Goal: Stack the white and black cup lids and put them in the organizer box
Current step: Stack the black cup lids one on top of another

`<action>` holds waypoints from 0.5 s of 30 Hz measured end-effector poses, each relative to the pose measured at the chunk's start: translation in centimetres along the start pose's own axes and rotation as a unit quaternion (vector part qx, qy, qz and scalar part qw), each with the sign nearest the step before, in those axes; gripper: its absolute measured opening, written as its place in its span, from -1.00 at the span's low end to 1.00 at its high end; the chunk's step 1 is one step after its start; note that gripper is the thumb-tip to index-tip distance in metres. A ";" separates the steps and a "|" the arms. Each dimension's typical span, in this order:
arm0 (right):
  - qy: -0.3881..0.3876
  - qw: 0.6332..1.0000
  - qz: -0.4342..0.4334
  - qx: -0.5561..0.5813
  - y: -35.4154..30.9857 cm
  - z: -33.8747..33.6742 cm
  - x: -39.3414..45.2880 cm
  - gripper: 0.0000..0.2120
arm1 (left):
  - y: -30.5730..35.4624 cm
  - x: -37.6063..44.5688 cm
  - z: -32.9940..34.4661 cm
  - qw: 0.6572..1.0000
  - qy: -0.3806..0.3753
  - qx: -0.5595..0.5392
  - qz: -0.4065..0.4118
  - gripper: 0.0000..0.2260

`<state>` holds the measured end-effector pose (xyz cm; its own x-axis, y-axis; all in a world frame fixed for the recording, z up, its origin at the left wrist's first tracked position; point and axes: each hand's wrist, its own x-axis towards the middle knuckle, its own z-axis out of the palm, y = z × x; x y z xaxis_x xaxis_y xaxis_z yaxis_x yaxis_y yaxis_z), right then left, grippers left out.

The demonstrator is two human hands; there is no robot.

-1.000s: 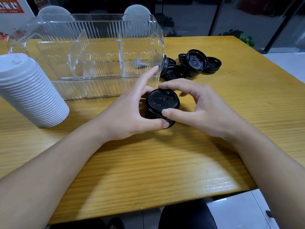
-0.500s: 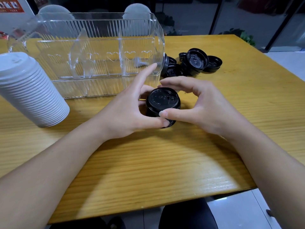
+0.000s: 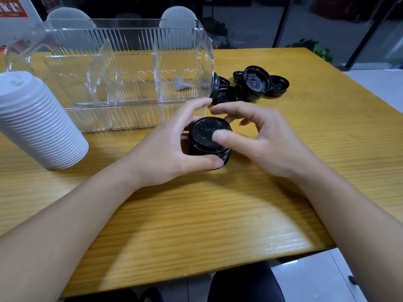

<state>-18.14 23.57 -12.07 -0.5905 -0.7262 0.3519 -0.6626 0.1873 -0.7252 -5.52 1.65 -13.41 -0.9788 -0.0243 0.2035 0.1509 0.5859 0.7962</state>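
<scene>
A short stack of black lids (image 3: 206,138) stands on the wooden table (image 3: 196,214) just in front of the clear organizer box (image 3: 122,68). My left hand (image 3: 165,151) wraps around the stack's left side, thumb on its near rim. My right hand (image 3: 263,140) rests its thumb on the top lid, with the fingers curled loosely above and behind it. A tall stack of white lids (image 3: 37,120) leans at the left. Loose black lids (image 3: 255,83) lie in a heap to the right of the box.
The organizer box has ribbed walls, heart cut-outs and inner dividers, and it holds nothing. Two chair backs (image 3: 176,17) show behind it. The table's near edge runs above a dark seat (image 3: 242,284), with tiled floor at the right.
My right thumb has moved from the stack's side up onto the top lid, and the right fingers have loosened. The left hand keeps its hold.
</scene>
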 end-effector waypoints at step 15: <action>0.180 0.927 0.109 -0.312 5.1 -2.0 5.8 -0.50 | 0.2 -0.1 0.0 1.000 0.005 0.031 -0.003 -0.31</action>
<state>-25.91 21.63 -12.57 -0.7826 -0.3803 0.4929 -0.5808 0.7311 -0.3581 -5.42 1.77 -13.29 -0.9781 -0.0353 0.2051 0.1366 0.6345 0.7607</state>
